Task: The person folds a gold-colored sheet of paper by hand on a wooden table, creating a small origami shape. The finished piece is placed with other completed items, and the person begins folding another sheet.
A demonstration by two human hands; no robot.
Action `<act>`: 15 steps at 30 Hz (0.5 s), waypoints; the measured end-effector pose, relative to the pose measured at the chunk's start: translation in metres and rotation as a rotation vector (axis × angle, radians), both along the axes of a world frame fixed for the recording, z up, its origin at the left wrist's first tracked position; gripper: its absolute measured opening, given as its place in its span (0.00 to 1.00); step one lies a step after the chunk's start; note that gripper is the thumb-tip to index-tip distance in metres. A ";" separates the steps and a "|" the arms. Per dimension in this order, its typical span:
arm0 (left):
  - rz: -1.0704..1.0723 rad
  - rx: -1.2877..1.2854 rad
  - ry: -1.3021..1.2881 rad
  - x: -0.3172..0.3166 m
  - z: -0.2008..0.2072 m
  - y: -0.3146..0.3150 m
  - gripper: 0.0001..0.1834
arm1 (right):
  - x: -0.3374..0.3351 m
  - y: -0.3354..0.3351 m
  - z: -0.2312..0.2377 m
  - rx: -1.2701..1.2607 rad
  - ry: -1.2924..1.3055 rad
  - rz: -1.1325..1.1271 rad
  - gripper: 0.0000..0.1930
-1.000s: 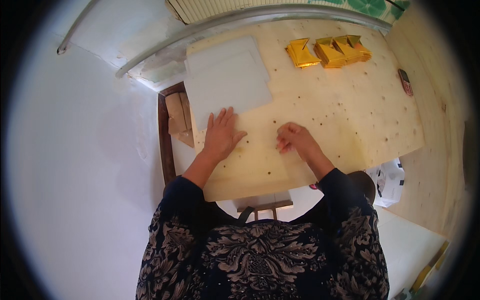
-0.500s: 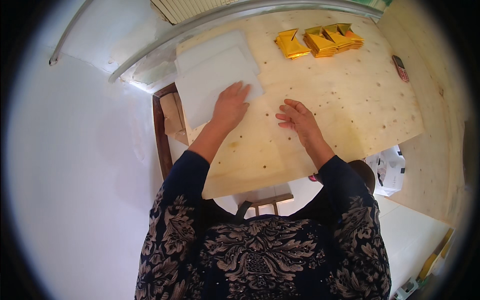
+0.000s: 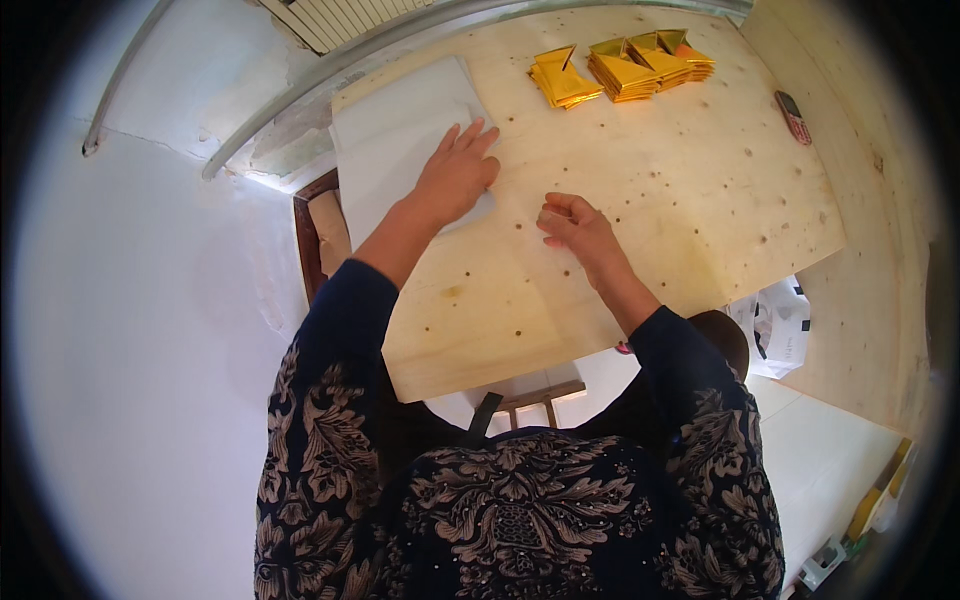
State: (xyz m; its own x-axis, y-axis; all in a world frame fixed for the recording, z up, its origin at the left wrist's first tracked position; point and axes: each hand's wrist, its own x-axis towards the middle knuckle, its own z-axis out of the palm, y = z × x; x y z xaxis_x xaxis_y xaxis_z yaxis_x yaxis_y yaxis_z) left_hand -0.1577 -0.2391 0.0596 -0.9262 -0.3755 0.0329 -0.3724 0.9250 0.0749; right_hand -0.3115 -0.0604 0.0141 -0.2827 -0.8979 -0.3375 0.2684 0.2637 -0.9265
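Note:
My left hand [image 3: 455,177] lies on a stack of white sheets [image 3: 395,135] at the left of the wooden table, its fingers spread over the right side of the stack. One top sheet covers most of those below, and a thin edge shows at the left. To the right of the stack, my right hand [image 3: 582,232] hovers over bare wood, palm turned inward. Its fingers are loosely bent, still somewhat apart, with nothing visible in them.
Folded gold foil packets stand in piles [image 3: 650,68] at the far side, with a smaller pile [image 3: 563,78] beside them. A red keypad phone [image 3: 793,118] lies at the far right. Below the table's right edge is a white bag [image 3: 778,328]. A pipe [image 3: 330,78] runs along the wall.
The front white sheet has slid away from me with my left hand, so the staggered sheets now overlap more evenly. My right hand's fingers have curled a little. The whole view has shifted slightly.

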 end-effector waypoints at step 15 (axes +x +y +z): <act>0.299 -0.002 0.262 0.073 -0.003 0.144 0.33 | 0.016 0.014 0.020 0.147 -0.294 0.030 0.31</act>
State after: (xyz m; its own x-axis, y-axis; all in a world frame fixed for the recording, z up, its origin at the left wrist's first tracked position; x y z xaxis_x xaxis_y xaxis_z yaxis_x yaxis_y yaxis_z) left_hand -0.0852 -0.0954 0.0569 -0.7361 -0.6270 0.2551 -0.5938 0.7790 0.2014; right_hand -0.2955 -0.0469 0.0339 -0.1281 -0.8397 -0.5277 0.5090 0.4010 -0.7617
